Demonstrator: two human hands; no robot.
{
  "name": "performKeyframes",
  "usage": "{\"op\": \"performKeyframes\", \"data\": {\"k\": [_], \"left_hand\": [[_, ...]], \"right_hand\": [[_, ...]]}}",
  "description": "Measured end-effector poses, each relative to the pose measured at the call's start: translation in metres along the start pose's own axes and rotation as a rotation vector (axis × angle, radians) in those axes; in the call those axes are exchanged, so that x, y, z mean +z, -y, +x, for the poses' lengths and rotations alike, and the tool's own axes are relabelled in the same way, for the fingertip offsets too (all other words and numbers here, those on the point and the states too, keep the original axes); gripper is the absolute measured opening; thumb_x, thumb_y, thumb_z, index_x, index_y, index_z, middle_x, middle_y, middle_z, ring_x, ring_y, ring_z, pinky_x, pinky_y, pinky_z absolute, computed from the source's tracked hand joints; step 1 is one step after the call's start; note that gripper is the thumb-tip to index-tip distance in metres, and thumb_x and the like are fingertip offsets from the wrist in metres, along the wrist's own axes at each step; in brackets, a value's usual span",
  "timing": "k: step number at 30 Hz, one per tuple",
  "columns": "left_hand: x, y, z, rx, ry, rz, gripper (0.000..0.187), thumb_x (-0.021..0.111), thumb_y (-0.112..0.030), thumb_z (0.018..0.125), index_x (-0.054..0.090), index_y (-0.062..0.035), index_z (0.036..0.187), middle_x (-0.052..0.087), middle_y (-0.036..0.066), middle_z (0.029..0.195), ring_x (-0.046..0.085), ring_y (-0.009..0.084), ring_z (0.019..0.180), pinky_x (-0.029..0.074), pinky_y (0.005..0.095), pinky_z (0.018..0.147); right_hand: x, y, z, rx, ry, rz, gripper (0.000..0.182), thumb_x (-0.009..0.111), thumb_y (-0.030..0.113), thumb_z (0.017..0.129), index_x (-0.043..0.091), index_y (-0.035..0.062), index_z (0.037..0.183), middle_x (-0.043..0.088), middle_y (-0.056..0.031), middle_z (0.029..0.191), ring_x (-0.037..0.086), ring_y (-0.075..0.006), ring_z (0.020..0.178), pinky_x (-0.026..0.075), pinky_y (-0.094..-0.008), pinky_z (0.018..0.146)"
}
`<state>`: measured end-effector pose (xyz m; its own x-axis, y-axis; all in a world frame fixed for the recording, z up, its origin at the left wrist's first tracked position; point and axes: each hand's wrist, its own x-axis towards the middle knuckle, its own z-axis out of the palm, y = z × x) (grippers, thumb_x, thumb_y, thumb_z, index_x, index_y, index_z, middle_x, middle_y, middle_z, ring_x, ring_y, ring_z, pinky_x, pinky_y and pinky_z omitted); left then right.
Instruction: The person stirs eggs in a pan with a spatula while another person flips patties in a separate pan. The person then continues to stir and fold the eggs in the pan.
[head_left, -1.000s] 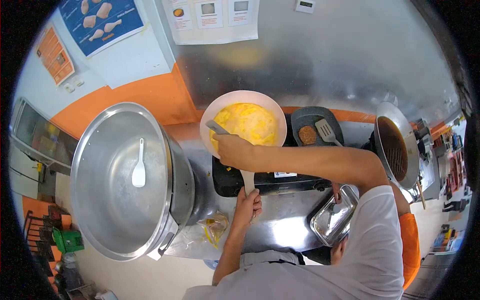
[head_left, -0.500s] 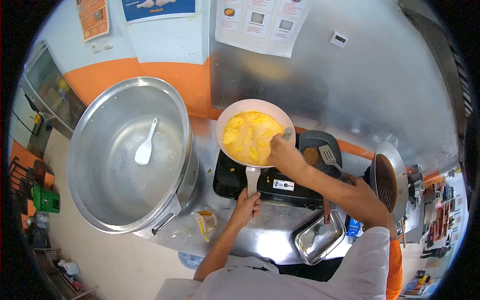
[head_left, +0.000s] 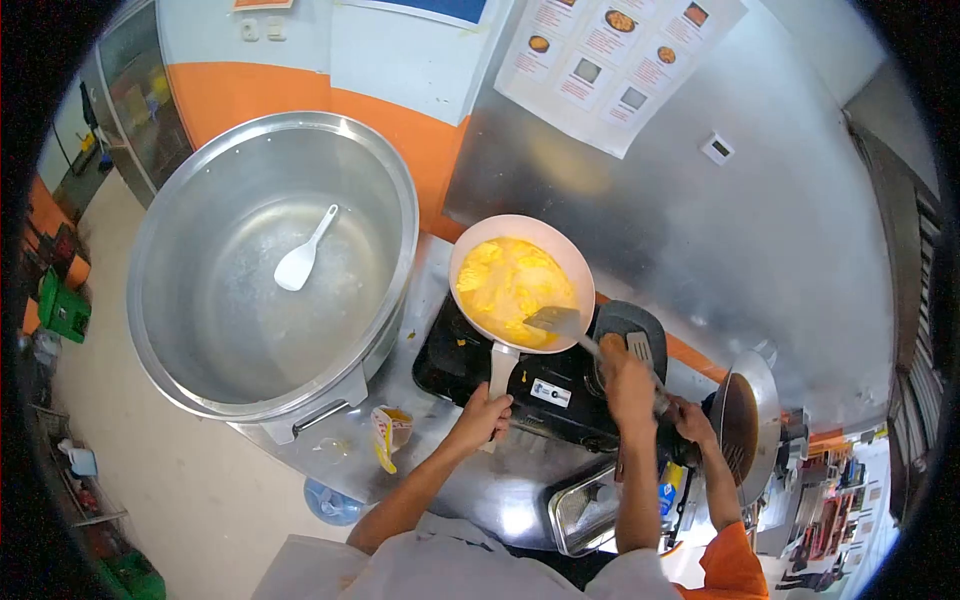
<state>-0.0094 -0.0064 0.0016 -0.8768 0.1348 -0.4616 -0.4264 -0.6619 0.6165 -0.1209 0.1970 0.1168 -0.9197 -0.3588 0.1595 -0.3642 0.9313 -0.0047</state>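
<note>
A pink-lined frying pan sits on the black gas stove, with yellow beaten egg partly set inside. My left hand is closed around the pan's pale handle. With my right hand I grip a metal spatula, its blade dipping into the egg near the pan's right side. Just beyond my right hand lies a dark grill pan with a brown patty, partly covered by my hand, and a slotted turner over it.
Another person's hand, in an orange sleeve, reaches in from the right by the turner. A large metal pot on the left holds a white rice paddle. A metal tray, an opened packet and a wok surround the stove.
My right hand has drawn back from the pan's right rim towards me, and the spatula blade now shows in the egg. My left hand still holds the handle. The view has tilted.
</note>
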Motion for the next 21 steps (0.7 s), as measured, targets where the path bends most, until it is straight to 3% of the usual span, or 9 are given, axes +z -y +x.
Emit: {"op": "performKeyframes", "data": {"k": [2,4,8,12,14,15,20,21], "left_hand": [[0.000,-0.002,-0.001,0.014,0.004,-0.001,0.017,0.052,-0.011,0.092,0.037,-0.0100,0.100,0.043,0.001,0.071,0.039,0.0077,0.050,0.036,0.0263,0.041],[0.000,0.000,-0.001,0.020,0.010,-0.004,0.017,0.052,-0.011,0.092,0.038,-0.0095,0.100,0.043,0.002,0.072,0.039,0.0078,0.050,0.036,0.0265,0.041],[-0.001,0.002,0.000,0.009,0.006,-0.011,0.016,0.052,-0.012,0.092,0.039,-0.0102,0.101,0.044,0.001,0.072,0.039,0.0077,0.050,0.036,0.0264,0.042],[-0.002,0.003,0.001,-0.001,0.009,-0.007,0.016,0.053,-0.014,0.092,0.040,-0.0115,0.101,0.044,0.001,0.072,0.038,0.0073,0.051,0.035,0.0258,0.043],[-0.001,0.001,-0.002,0.001,0.003,-0.004,0.016,0.053,-0.014,0.092,0.040,-0.0113,0.102,0.044,0.001,0.072,0.038,0.0073,0.051,0.035,0.0257,0.043],[0.000,0.000,-0.003,0.003,-0.003,-0.001,0.017,0.053,-0.014,0.092,0.040,-0.0111,0.102,0.044,0.001,0.072,0.038,0.0073,0.052,0.035,0.0255,0.043],[-0.003,0.005,0.003,0.026,-0.006,0.047,0.018,0.053,-0.014,0.092,0.040,-0.0099,0.103,0.044,0.001,0.072,0.039,0.0077,0.051,0.037,0.0263,0.043],[-0.005,0.007,0.004,0.034,-0.004,0.057,0.018,0.053,-0.014,0.092,0.040,-0.0097,0.103,0.044,0.001,0.072,0.039,0.0079,0.051,0.037,0.0267,0.042]], "right_hand": [[0.031,0.003,-0.031,0.094,-0.007,0.144,0.035,0.060,0.011,0.086,0.064,0.0191,0.121,0.058,-0.0200,0.086,0.063,-0.0380,0.079,0.050,-0.0458,0.067],[0.059,0.008,-0.057,0.179,-0.055,0.168,0.037,0.064,0.007,0.083,0.064,0.0118,0.120,0.059,-0.0208,0.086,0.062,-0.0385,0.081,0.049,-0.0440,0.071],[0.081,0.007,-0.080,0.220,-0.125,0.338,0.042,0.064,0.002,0.082,0.061,0.0065,0.123,0.059,-0.0205,0.087,0.061,-0.0368,0.079,0.049,-0.0404,0.072],[0.064,0.012,-0.073,0.195,-0.069,0.468,0.041,0.061,-0.001,0.082,0.060,0.0020,0.123,0.062,-0.0241,0.091,0.063,-0.0369,0.083,0.049,-0.0384,0.075],[0.048,0.014,-0.056,0.049,-0.193,0.518,0.040,0.057,0.001,0.086,0.056,-0.0015,0.125,0.061,-0.0295,0.093,0.062,-0.0398,0.083,0.048,-0.0440,0.075],[0.028,0.021,-0.049,0.172,-0.105,0.438,0.032,0.055,0.006,0.088,0.060,0.0004,0.119,0.063,-0.0289,0.093,0.063,-0.0420,0.084,0.049,-0.0468,0.073],[-0.027,0.015,0.002,0.157,0.094,0.170,0.030,0.055,0.007,0.086,0.065,0.0094,0.114,0.063,-0.0273,0.087,0.063,-0.0425,0.084,0.049,-0.0493,0.073],[-0.040,0.012,0.009,0.026,0.101,0.062,0.024,0.056,0.012,0.087,0.066,0.0110,0.109,0.064,-0.0246,0.085,0.064,-0.0408,0.080,0.051,-0.0490,0.070]]}}
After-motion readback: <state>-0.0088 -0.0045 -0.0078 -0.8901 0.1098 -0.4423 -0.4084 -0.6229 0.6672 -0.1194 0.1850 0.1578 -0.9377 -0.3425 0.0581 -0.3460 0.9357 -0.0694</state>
